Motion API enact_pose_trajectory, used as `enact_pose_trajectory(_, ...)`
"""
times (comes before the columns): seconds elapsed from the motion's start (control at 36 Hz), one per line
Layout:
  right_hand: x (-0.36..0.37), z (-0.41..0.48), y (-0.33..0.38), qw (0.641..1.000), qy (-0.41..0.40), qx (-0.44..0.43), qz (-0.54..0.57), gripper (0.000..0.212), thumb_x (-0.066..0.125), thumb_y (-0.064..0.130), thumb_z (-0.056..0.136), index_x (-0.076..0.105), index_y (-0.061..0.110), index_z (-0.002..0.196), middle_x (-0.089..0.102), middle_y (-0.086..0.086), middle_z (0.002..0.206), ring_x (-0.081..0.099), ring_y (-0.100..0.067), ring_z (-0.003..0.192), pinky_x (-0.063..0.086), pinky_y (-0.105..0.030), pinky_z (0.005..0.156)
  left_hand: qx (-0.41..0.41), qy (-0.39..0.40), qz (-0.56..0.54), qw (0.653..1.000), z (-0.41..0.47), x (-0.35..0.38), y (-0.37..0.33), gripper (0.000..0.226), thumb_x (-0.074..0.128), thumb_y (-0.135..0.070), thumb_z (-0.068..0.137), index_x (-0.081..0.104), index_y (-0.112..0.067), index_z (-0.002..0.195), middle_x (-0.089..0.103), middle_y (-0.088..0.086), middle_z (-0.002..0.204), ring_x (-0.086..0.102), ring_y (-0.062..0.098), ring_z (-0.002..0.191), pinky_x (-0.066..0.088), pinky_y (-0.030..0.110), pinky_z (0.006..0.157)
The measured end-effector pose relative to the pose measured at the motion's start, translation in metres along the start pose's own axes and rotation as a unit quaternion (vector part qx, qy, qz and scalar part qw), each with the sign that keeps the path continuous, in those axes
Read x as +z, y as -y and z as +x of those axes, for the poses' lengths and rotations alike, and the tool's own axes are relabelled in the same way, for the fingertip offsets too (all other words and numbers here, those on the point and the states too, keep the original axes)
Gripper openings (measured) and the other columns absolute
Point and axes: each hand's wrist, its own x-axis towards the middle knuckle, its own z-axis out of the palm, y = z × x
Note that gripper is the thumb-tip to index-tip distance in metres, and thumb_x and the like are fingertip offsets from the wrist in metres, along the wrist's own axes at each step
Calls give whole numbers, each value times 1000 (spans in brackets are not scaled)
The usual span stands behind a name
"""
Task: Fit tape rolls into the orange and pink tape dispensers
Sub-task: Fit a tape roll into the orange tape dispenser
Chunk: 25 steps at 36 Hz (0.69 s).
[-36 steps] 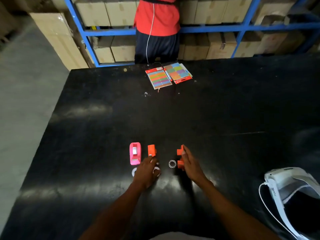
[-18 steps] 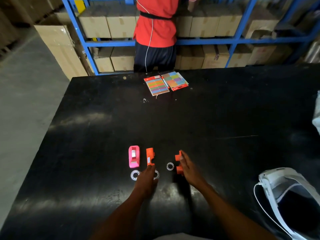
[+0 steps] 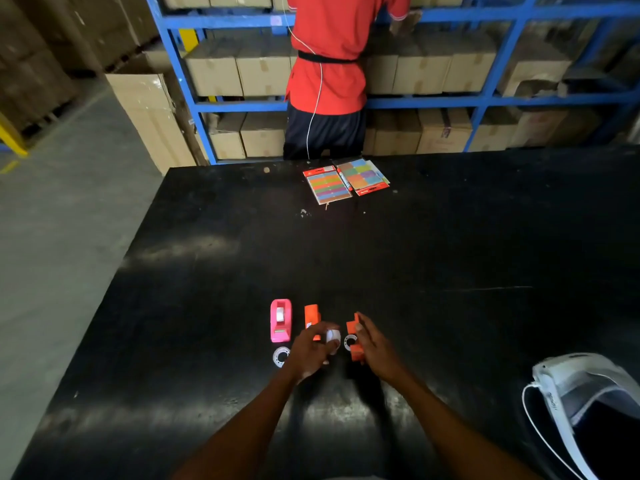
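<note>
your left hand (image 3: pixel 311 351) now pinches a tape roll (image 3: pixel 333 337) lifted off the table; right hand (image 3: pixel 375 344) rests half-open vs the right orange dispenser (image 3: pixel 354 337); pink dispenser (image 3: pixel 281 320) far-left already loaded; next: seat roll in orange.

Pink dispenser (image 3: pixel 281 320); orange dispensers (image 3: pixel 311 317); black table (image 3: pixel 450 254)

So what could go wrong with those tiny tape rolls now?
The left hand pinches a small tape roll at its fingertips; it might slip and roll across the black table. The right hand rests against an orange dispenser with another roll right beside it, so a nudge could knock that one away.
</note>
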Motion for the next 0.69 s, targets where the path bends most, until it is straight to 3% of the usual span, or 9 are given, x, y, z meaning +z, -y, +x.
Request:
enact_pose_trajectory(0.11, -2, 4, -6, 1000, -5, 1, 3, 46, 39, 44, 102, 37, 32, 146, 47, 4, 146, 50, -10, 127, 39, -37, 112, -10, -15, -22, 1000, 0, 1, -6, 15, 67, -18, 88, 67, -27, 100, 64, -4, 76, 64, 12, 68, 48, 24, 51)
enact_pose_trajectory(0.25, -4, 4, -4, 1000, -20, -4, 8, 45, 40, 37, 103, 39, 24, 146, 46, 1, 147, 47, -8, 127, 34, -25, 107, -3, -32, -24, 999, -1, 0, -16, 13, 60, -27, 94, 68, -23, 104, 67, -5, 89, 66, 11, 67, 49, 18, 48)
enact_pose_trajectory(0.33, -5, 2, -4, 1000, -20, -4, 11, 46, 40, 40, 102, 39, 26, 146, 46, 2, 147, 48, -10, 127, 36, -26, 107, -5, -29, -38, 999, -1, 1, -17, 15, 62, -29, 93, 67, -25, 107, 68, -2, 88, 65, 10, 69, 49, 20, 52)
enact_pose_trajectory(0.42, -4, 2, -7, 1000, -13, -3, 14, 50, 38, 46, 101, 36, 29, 148, 43, 3, 150, 45, -11, 132, 35, -33, 112, -4, -15, -37, 999, -2, -1, -17, 25, 70, -20, 88, 64, -23, 112, 67, -1, 87, 65, 12, 73, 52, 22, 55)
enact_pose_trajectory(0.53, -3, 1, -6, 1000, -13, 4, 15, 50, 37, 47, 101, 36, 29, 148, 46, 1, 148, 48, -11, 127, 38, -27, 104, -18, -20, -45, 999, -1, -3, -13, 42, 70, 3, 79, 62, -15, 116, 65, 6, 91, 60, 18, 71, 52, 24, 56)
enact_pose_trajectory(0.69, -4, 1, -5, 1000, -17, 5, 15, 48, 37, 44, 102, 36, 28, 148, 46, 1, 147, 48, -12, 127, 36, -26, 104, -19, -20, -61, 998, 1, -6, -7, 44, 71, 7, 76, 62, -14, 113, 66, 8, 92, 64, 20, 75, 54, 26, 61)
